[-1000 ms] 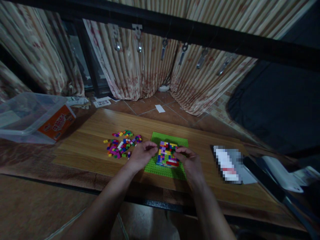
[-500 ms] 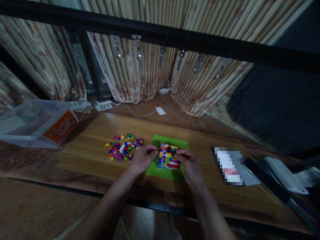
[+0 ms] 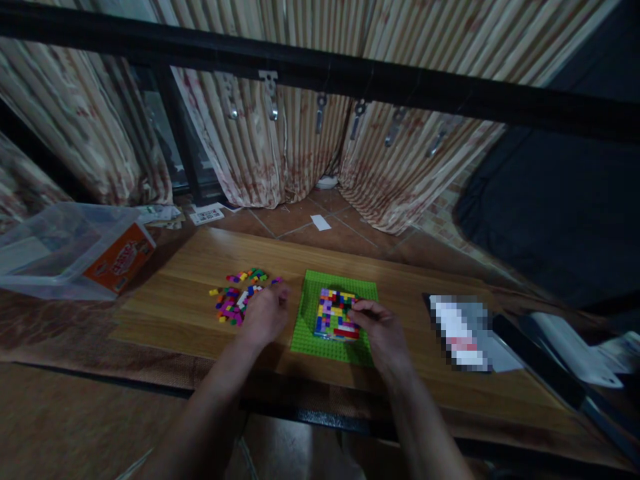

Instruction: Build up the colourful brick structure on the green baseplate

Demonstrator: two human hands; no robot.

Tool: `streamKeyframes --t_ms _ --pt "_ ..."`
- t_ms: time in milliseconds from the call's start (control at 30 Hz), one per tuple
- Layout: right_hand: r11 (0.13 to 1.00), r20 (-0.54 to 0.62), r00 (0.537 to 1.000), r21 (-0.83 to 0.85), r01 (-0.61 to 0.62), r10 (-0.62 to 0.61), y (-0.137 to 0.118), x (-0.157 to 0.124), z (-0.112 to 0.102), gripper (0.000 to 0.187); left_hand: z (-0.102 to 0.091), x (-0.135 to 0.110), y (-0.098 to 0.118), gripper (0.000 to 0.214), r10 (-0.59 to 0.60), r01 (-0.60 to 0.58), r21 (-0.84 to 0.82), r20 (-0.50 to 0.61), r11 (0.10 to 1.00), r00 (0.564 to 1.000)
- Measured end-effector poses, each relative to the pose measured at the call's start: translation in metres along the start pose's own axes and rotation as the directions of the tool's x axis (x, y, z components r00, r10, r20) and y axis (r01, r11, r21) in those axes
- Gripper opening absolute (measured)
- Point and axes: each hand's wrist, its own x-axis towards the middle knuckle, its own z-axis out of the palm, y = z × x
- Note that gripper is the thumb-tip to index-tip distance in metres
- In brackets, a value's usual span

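A block build of many-coloured toy bricks (image 3: pixel 336 315) stands on a green studded baseplate (image 3: pixel 307 343). My right hand (image 3: pixel 383 331) is at the build's right side, thumb and forefinger pinched at its upper right edge; whatever lies between the fingertips is too small to make out. My left hand (image 3: pixel 266 313) is over the right part of a pile of loose bricks (image 3: pixel 233 303), left of the baseplate. It is blurred, and its fingertips are hard to see, so I cannot tell whether it holds a brick.
The wooden board (image 3: pixel 170 313) carries the pile and baseplate. A clear plastic bin (image 3: pixel 65 267) with an orange label stands at the far left. On the right lie a blurred-out flat item (image 3: pixel 460 333) and a dark strap-like object (image 3: pixel 537 360). A black bar (image 3: pixel 320 67) with hooks crosses above.
My left hand has moved left from beside the brick build to the loose pile, covering part of it. The right hand stays almost in place at the build.
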Motion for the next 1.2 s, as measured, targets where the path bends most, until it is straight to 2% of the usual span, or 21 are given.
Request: streamKeyframes --t_ms 100,267,400,567,933,1033,1133,1200 --pt "1.0 0.006 1.0 -0.018 0.013 -0.013 0.0 0.0 0.001 0.018 -0.005 0.001 -0.005 0.031 0.022 -0.017 0.185 -0.03 0.983 0.999" --pt "0.997 0.004 0.999 -0.07 0.04 -0.04 0.0 0.0 0.003 0.02 -0.009 0.003 -0.008 0.033 0.038 -0.026 0.328 -0.03 0.944 0.999" --pt "0.998 -0.009 1.0 -0.056 0.027 -0.028 -0.002 0.0 0.004 0.021 -0.011 0.003 -0.008 0.03 0.046 -0.042 0.327 -0.005 0.944 0.999" --pt "0.999 -0.013 1.0 -0.049 0.02 -0.021 -0.003 0.001 0.004 0.02 -0.01 0.001 -0.006 0.025 0.105 -0.121 0.317 0.066 0.941 0.992" --pt "0.995 0.005 0.998 -0.08 0.057 -0.057 0.001 0.002 0.002 0.019 -0.011 -0.001 -0.001 0.017 0.114 -0.122 0.376 0.044 0.919 0.993" --pt "0.989 -0.012 0.995 -0.113 0.097 -0.099 0.0 0.004 0.002 0.017 -0.012 0.0 0.003 0.015 0.102 -0.097 0.282 -0.005 0.955 0.995" --pt "0.961 -0.047 0.975 -0.182 0.207 -0.219 -0.003 0.003 0.004 0.012 -0.01 0.001 0.007 0.014 0.136 -0.136 0.013 0.008 0.991 0.991" --pt "0.913 -0.06 0.935 -0.247 0.324 -0.348 -0.007 0.0 0.006 0.01 -0.007 0.0 0.011 0.014 0.171 -0.16 -0.196 0.043 0.968 0.984"
